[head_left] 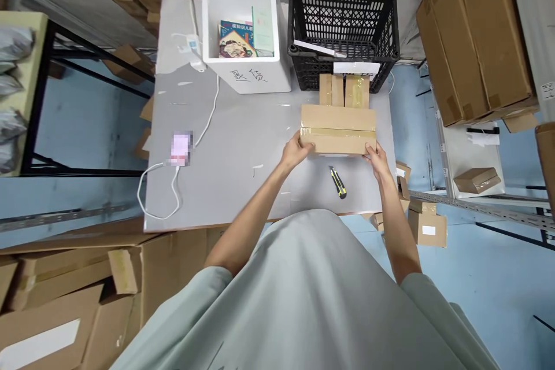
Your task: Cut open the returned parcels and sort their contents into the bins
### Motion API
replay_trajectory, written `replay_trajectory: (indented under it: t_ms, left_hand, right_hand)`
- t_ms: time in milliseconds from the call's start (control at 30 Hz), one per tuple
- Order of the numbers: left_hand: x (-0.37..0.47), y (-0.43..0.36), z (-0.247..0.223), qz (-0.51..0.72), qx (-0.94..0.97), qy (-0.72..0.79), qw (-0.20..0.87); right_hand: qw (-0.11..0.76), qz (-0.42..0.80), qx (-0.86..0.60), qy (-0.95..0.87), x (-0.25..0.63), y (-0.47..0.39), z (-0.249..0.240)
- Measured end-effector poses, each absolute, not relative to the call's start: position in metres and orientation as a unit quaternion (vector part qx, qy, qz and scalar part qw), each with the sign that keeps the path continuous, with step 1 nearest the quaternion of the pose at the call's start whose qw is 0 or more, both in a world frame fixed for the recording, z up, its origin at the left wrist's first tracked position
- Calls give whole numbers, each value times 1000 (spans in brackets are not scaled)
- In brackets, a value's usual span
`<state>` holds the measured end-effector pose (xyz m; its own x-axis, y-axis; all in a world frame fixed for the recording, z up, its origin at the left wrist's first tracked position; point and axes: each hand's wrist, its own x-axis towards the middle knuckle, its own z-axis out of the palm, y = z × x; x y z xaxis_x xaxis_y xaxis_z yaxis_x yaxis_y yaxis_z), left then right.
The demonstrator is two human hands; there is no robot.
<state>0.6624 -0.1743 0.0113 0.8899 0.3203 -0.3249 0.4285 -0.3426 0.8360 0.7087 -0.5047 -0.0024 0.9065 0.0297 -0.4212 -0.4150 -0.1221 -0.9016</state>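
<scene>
A long cardboard box [338, 121] with a strip of tape along it is held at both ends above the grey table [229, 173]. My left hand [296, 151] grips its near left corner, thumb on top. At the near right corner, my right hand [376, 159] is closed on the same box. Just beyond it are smaller cardboard boxes [356, 91], beside the black crate. A yellow and black utility knife [337, 182] lies between my forearms, touched by neither hand. The underside of the long box is hidden.
A white foam box [264, 76] with books stands at the back, next to a black plastic crate [342, 23]. A phone-like device [181, 148] with a white cable lies at the left. Large cartons [472, 34] are stacked at the right; an open carton [165, 266] stands at the lower left.
</scene>
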Motion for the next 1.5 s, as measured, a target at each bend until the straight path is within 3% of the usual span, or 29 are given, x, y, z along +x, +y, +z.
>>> replay_trajectory:
  t_ms: [367,567,900,1200,1500]
  left_hand:
    - [535,-106,36,11,756,315,573]
    - [470,-29,24,1,730,366,577]
    - [375,50,-7,-42,695,375,612]
    - [376,68,5,-53,718,273,638]
    - [414,64,-20,-32,739,239,629]
  right_hand:
    - [656,201,-727,21,621,-430,38]
    - [646,279,-710,-8,569,-357,20]
    - [629,295,-718,39,470,-277,0]
    - [569,192,-794,92,447,-276,20]
    - [521,133,-839,84,518,-286,9]
